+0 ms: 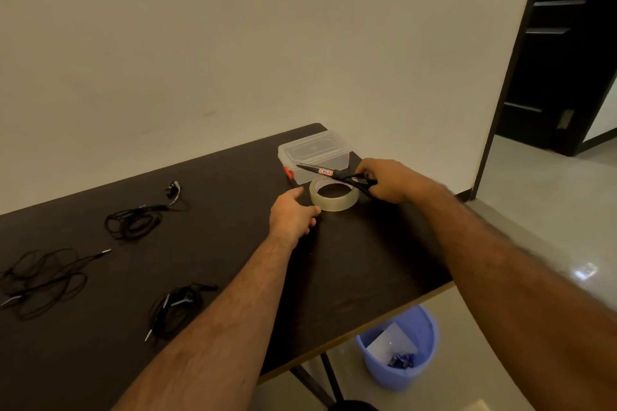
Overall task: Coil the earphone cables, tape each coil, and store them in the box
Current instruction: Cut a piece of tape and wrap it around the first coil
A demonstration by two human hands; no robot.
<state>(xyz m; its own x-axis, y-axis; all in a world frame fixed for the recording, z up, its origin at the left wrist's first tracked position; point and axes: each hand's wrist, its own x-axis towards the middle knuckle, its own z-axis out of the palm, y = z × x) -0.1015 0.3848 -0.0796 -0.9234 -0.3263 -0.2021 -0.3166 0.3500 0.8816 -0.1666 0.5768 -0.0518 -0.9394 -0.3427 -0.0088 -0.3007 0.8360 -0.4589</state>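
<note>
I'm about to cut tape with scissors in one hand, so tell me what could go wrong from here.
1. The right hand holds the scissors with the blades pointing toward the left hand, which sits at the tape roll; a slip could nick the fingers.
2. The box sits close behind the blades and could get knocked.
3. The loose earphone cables lie far left; sticky tape may fold on itself on the way over.

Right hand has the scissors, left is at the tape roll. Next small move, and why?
Probably the left hand should pinch the tape's free end and pull out a short strip. It already touches the tape roll, while the right hand grips the scissors just above it, ready to cut. Three earphone cables lie bundled but I see no tape on them, and the box is lidded.
</note>
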